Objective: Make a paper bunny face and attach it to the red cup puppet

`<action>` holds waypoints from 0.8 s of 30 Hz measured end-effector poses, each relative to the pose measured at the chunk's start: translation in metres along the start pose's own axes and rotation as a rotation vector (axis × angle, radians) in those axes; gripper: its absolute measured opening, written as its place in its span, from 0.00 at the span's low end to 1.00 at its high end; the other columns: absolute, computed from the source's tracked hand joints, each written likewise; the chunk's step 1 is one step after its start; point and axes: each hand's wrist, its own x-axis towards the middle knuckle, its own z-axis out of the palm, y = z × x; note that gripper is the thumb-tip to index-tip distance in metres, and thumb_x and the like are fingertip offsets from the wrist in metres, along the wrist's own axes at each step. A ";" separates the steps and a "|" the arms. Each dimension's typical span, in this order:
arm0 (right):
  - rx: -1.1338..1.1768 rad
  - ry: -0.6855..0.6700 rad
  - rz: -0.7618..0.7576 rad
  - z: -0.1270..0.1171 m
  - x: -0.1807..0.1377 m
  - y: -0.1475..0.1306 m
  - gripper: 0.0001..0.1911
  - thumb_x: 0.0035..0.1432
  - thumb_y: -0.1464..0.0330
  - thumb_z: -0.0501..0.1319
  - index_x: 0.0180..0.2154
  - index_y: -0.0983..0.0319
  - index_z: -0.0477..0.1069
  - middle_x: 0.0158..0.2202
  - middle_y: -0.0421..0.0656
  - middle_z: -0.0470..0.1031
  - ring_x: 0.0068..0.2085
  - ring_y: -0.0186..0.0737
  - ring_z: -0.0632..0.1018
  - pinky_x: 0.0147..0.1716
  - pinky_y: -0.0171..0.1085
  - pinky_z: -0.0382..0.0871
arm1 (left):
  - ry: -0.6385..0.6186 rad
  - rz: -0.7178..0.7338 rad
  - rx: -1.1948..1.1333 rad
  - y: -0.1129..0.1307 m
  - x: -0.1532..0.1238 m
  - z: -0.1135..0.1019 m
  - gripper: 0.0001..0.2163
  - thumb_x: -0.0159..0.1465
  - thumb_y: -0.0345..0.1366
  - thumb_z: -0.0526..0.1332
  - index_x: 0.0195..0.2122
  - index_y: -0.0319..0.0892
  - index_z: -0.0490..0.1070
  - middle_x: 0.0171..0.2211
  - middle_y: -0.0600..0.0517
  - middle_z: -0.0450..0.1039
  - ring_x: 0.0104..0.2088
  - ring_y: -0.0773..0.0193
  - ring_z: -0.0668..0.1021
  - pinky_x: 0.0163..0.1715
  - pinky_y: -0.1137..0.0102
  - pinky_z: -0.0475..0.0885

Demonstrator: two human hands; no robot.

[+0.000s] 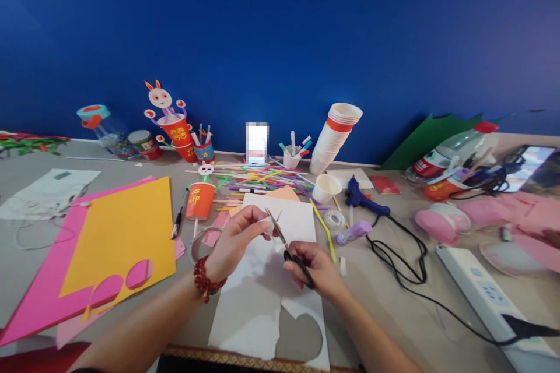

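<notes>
Apparently mid-trim; left hand [235, 238] pinches small white paper piece [269, 227] above white sheet [245, 303], orange cup [200, 203] at ten o'clock; right hand [318, 268], four o'clock, grips scissors [283, 238]; next snip likely calls for steadying paper between blades.

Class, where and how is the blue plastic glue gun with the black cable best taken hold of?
Take the glue gun probably by its slim handle, from the right: it slants rightward from the head, away from the white paper cup.
</notes>
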 end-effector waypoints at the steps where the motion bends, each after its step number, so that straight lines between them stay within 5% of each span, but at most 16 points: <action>1: -0.004 0.001 0.002 0.000 0.000 0.000 0.28 0.47 0.46 0.68 0.21 0.59 0.58 0.14 0.33 0.63 0.15 0.27 0.61 0.15 0.28 0.50 | 0.000 0.006 0.010 0.001 0.000 0.000 0.06 0.64 0.34 0.62 0.30 0.41 0.68 0.32 0.51 0.76 0.34 0.64 0.75 0.37 0.69 0.69; 24: -0.020 0.002 0.005 -0.003 0.001 0.003 0.28 0.47 0.48 0.69 0.21 0.59 0.58 0.13 0.32 0.62 0.15 0.27 0.61 0.14 0.28 0.51 | 0.007 0.010 0.117 0.007 0.001 -0.002 0.08 0.64 0.36 0.61 0.29 0.41 0.67 0.31 0.50 0.76 0.35 0.62 0.77 0.36 0.69 0.68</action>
